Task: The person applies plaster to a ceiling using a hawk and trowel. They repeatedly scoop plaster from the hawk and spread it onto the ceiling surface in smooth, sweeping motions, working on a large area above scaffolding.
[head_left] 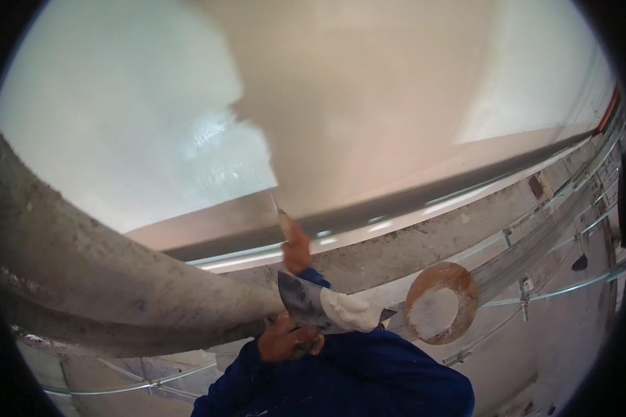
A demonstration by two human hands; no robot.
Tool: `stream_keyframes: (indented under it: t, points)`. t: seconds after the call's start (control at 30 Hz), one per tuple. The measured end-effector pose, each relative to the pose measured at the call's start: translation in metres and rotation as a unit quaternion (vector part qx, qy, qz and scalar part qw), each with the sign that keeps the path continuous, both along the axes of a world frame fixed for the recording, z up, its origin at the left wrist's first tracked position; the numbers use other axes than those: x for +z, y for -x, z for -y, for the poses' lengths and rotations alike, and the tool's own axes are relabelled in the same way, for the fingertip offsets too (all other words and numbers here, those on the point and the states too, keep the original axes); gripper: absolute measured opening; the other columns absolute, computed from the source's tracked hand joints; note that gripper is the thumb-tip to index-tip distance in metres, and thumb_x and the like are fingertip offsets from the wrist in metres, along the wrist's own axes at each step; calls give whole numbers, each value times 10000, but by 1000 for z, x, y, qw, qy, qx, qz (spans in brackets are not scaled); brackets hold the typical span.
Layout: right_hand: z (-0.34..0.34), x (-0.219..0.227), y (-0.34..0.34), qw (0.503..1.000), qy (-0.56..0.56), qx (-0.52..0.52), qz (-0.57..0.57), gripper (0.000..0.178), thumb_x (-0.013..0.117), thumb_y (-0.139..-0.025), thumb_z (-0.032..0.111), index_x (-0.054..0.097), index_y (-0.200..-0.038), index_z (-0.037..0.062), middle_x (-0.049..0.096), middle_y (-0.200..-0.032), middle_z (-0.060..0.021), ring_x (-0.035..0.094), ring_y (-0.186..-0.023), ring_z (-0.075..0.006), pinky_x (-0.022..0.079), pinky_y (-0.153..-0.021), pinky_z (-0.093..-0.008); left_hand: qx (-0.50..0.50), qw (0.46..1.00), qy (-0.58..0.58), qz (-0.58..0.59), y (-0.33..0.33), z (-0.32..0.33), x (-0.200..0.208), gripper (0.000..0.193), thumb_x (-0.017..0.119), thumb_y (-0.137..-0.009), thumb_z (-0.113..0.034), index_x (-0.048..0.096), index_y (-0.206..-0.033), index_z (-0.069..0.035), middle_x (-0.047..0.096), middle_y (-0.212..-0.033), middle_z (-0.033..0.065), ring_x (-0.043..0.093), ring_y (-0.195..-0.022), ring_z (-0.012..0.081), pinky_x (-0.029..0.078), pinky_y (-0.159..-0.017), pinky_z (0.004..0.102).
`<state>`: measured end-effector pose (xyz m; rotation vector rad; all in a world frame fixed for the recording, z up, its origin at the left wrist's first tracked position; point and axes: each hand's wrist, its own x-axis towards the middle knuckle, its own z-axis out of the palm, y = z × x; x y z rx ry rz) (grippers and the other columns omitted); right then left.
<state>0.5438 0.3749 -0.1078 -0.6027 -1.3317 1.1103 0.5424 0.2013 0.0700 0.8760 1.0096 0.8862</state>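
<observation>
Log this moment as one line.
left hand: holds broad metal blade bearing white paste | right hand: grips putty knife near edge of white coat | wall: beige beside coat

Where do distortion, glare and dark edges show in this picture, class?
Head view: fisheye distortion bows the long metal pole at right; head view: glare gleams on the pale coating, up and left of the right hand; head view: black fills all four corners.
</observation>
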Motion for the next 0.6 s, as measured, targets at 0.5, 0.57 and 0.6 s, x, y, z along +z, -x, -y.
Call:
stream_keyframes:
  t: [0.5,0.57,0.6]
  points:
    - [64,153,-327,935,29,-12,-352,531,437,-530,-40,554,-1045,4,584,-1032,-167,565,-929,-319,439,-876,-434,-10,991,-44,128,-53,-48,-30,251,488,-837,-172,508,-952,50,538,-681,89,500,-554,147,392,-513,265]
    - [68,151,-341,941,-9,11,-338,589,435,-522,-41,535,-1101,7,575,-1067,-175,560,-966,-322,441,-879,-445,-25,987,-49,149,-66,-58,-25,241,491,-859,-186,513,-945,38,540,-700,83,503,-580,136,395,-537,257]
    - [68,151,-348,943,-31,30,-331,614,436,-519,-42,525,-1125,8,572,-1081,-177,557,-983,-322,444,-878,-450,-29,986,-52,153,-72,-62,-23,239,495,-858,-180,508,-955,38,540,-718,84,502,-579,136,397,-536,258]
